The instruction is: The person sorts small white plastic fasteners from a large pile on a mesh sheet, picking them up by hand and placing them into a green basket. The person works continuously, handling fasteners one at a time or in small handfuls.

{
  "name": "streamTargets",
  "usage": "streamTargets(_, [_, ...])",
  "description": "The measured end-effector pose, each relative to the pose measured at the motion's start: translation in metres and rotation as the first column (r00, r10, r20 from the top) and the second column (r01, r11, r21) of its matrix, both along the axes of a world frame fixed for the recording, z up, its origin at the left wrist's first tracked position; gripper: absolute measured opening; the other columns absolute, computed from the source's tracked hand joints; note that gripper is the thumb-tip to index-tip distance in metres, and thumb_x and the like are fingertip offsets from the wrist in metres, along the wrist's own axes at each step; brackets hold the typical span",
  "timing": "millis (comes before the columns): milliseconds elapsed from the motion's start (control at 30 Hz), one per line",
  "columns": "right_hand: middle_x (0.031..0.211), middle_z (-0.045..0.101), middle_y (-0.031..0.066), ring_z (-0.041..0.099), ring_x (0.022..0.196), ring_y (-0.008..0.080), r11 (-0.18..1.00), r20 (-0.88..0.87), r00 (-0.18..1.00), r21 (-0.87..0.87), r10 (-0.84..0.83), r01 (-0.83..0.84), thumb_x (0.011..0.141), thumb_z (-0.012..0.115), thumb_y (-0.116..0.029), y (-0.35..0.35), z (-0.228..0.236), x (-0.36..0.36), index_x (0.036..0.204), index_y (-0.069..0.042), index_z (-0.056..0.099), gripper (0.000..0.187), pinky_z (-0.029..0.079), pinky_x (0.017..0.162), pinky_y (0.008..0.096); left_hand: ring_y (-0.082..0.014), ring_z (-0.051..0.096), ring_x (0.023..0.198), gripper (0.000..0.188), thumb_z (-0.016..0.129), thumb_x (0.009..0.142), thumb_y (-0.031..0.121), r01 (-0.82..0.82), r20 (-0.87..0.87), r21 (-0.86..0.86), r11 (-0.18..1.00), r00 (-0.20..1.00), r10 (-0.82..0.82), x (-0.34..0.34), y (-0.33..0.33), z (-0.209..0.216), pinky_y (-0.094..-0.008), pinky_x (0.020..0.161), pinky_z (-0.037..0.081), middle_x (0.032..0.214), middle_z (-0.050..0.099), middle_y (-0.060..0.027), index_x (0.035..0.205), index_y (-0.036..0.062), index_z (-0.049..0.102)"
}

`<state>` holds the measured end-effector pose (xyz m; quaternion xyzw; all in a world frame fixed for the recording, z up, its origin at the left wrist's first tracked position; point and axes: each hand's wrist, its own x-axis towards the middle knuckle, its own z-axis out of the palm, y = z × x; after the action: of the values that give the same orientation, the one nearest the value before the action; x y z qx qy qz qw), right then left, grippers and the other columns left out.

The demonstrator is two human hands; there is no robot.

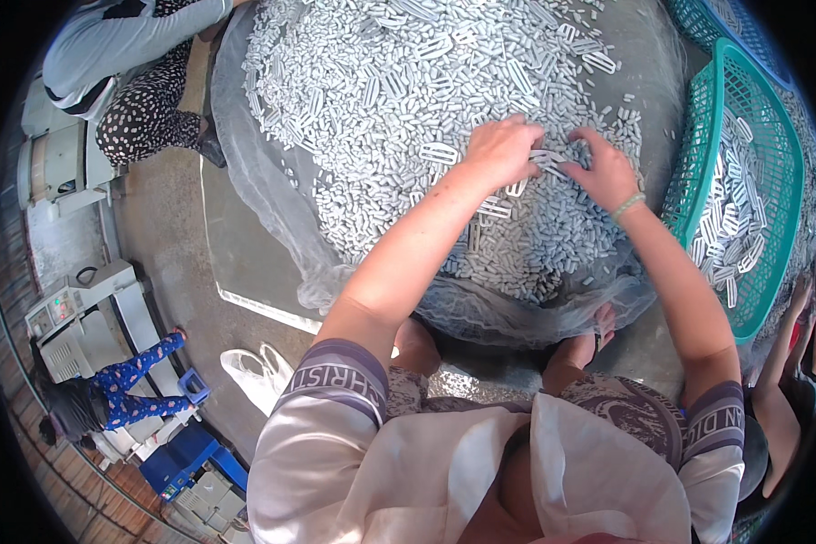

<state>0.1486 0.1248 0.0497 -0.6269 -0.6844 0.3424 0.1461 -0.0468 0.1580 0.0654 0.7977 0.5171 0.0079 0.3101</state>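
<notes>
A broad heap of small grey, pellet-like pieces (372, 190) lies before me, with flat slotted metal slider buckles (439, 153) scattered through it. Over its right part, my left hand (506, 150) has its fingers curled at one end of a slider buckle (546, 161). That buckle's other end reaches the thumb tip of my right hand (605, 168), whose thumb and forefinger are spread apart. My left fingertips are partly hidden. More slider buckles lie just below my left hand, among the pellets.
Translucent netting (286, 245) lies under and around the heap. A green plastic basket (771, 245) of slider buckles stands at my right, a blue basket (748, 32) beyond it. Another person (145, 82) sits far left; machines (91, 317) line the left. Someone's arm shows at lower right.
</notes>
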Motion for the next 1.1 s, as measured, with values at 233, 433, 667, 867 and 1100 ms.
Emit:
streamTargets(233, [0.093,0.063,0.0114,0.061,0.088,0.0291,0.992,0.283,0.950,-0.043,0.129,-0.122,0.068,0.073,-0.030,-0.001,0.006,-0.021,0.101,-0.013,0.058,0.040,0.049,0.074,0.0389,-0.0320,0.060,0.081,0.025,0.065,0.067,0.017,-0.146,0.123,-0.156,0.977,0.978,0.166,-0.019,0.006,0.010,-0.0419,0.069,0.047,0.080,0.061,-0.0127,0.088,0.0107,0.054])
streamTargets(433, [0.089,0.064,0.0105,0.061,0.085,0.0297,0.988,0.240,0.960,-0.084,0.144,-0.127,0.071,0.070,-0.028,0.009,-0.002,-0.011,0.097,-0.011,0.059,0.033,0.048,0.073,0.0392,-0.0315,0.060,0.085,0.037,0.069,0.068,0.017,-0.033,-0.074,0.027,0.999,0.997,0.035,-0.002,-0.032,0.002,-0.0405,0.072,0.049,0.090,0.059,-0.0140,0.098,0.0057,0.050])
streamTargets(667, [0.078,0.064,0.0099,0.060,0.067,0.0234,0.998,-0.207,0.978,-0.054,0.012,-0.024,0.079,0.064,-0.022,0.015,-0.020,0.016,0.086,-0.002,0.061,0.022,0.045,0.062,0.0352,-0.0277,0.060,0.083,0.030,0.067,0.064,0.014,-0.075,0.090,-0.170,0.983,0.992,0.092,-0.025,-0.021,0.010,-0.0359,0.071,0.048,0.089,0.059,-0.0132,0.090,0.0065,0.054])
streamTargets(867, [0.098,0.061,0.0167,0.064,0.074,0.0182,0.741,-0.771,0.402,-0.616,-0.495,-0.268,0.083,0.049,-0.018,0.011,0.019,0.013,0.101,-0.004,0.048,0.023,0.044,0.052,0.0207,-0.0256,0.061,0.082,0.035,0.068,0.064,0.023,-0.073,-0.200,-0.124,0.990,0.979,0.047,-0.085,0.009,0.031,-0.0365,0.074,0.048,0.086,0.063,-0.0111,0.095,0.0104,0.058])
streamTargets(1100, [0.080,0.057,0.0124,0.055,0.062,0.0175,0.638,-0.809,0.187,-0.561,-0.557,-0.527,0.076,0.050,-0.011,-0.003,0.013,-0.023,0.103,-0.006,0.048,0.028,0.041,0.053,0.0238,-0.0251,0.061,0.080,0.034,0.069,0.066,0.026,-0.094,-0.103,-0.091,0.991,0.991,0.085,-0.112,-0.008,0.012,-0.0345,0.073,0.048,0.082,0.063,-0.0113,0.092,0.0083,0.058])
